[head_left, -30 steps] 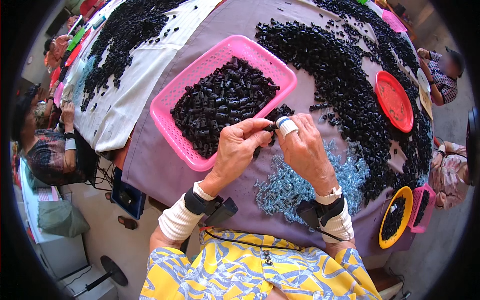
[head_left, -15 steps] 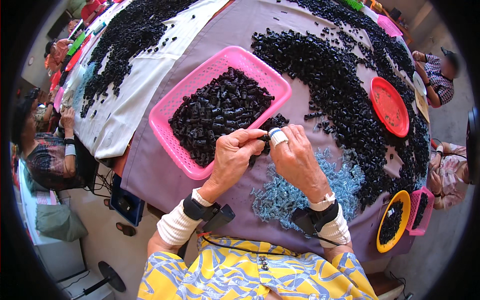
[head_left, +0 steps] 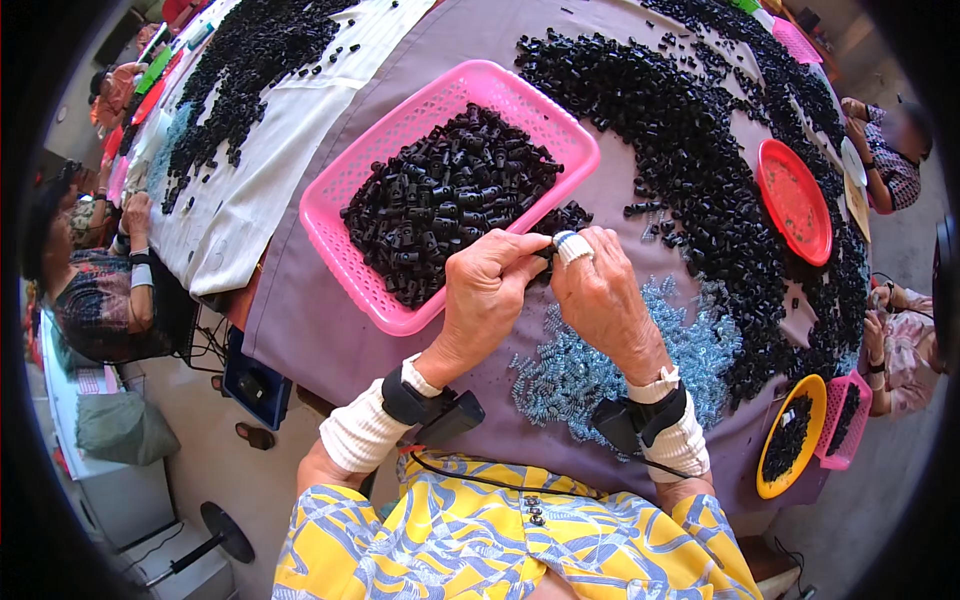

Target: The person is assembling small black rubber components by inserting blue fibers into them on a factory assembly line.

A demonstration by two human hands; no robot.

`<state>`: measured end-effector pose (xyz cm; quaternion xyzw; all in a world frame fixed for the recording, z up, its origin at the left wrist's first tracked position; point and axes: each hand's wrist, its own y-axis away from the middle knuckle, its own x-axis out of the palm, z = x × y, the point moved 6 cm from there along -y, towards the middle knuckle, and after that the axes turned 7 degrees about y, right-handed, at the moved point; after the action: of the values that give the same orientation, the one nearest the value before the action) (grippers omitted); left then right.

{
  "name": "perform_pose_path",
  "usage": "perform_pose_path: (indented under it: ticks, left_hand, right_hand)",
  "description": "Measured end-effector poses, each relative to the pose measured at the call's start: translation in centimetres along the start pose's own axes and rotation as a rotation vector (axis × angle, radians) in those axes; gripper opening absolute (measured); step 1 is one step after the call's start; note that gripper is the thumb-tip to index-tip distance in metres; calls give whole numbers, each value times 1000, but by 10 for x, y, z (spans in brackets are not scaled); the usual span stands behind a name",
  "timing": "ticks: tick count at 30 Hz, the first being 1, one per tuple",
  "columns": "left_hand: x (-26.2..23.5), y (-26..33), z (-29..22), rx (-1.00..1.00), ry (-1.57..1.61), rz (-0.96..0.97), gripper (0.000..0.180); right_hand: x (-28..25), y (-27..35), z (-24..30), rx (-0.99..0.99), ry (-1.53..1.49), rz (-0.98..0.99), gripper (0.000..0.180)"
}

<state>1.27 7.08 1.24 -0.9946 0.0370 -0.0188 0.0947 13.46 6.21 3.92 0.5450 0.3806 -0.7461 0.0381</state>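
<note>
My left hand (head_left: 492, 290) and my right hand (head_left: 603, 300) meet fingertip to fingertip over the near right edge of a pink basket (head_left: 385, 320). Both are closed in a pinch around a small black plastic part (head_left: 548, 250), mostly hidden by the fingers. White tape with blue stripes wraps a finger of my right hand. Inside the basket lies a heap of black plastic parts (head_left: 450, 205). Just beyond my fingertips is a small cluster of the same black parts (head_left: 570, 216). Under and beside my right hand spreads a pile of small bluish metal springs (head_left: 690, 335).
A big heap of black pieces (head_left: 640, 120) runs along the right of the cloth-covered table (head_left: 320, 300). On it sit a red tray (head_left: 795, 205), a yellow bowl (head_left: 768, 485) and a small pink basket (head_left: 848, 425). Other people work at left and right.
My hands stay together in the same pinch, with little change in the fingers. The whole view has shifted slightly, so the table things sit a bit differently in the picture.
</note>
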Motion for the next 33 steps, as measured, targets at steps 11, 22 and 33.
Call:
perform_pose_path:
  ticks: [11, 22, 33]
  left_hand:
    - [4, 0, 11, -289, 239, 26, 18]
    - [12, 2, 20, -559, 472, 124, 25]
    - [17, 11, 21, -620, 642, 267, 27]
  right_hand:
    - [-16, -7, 3, 67, -72, 65, 16]
    - [-15, -4, -15, 90, -115, -33, 22]
    - [-13, 0, -14, 134, -215, 19, 22]
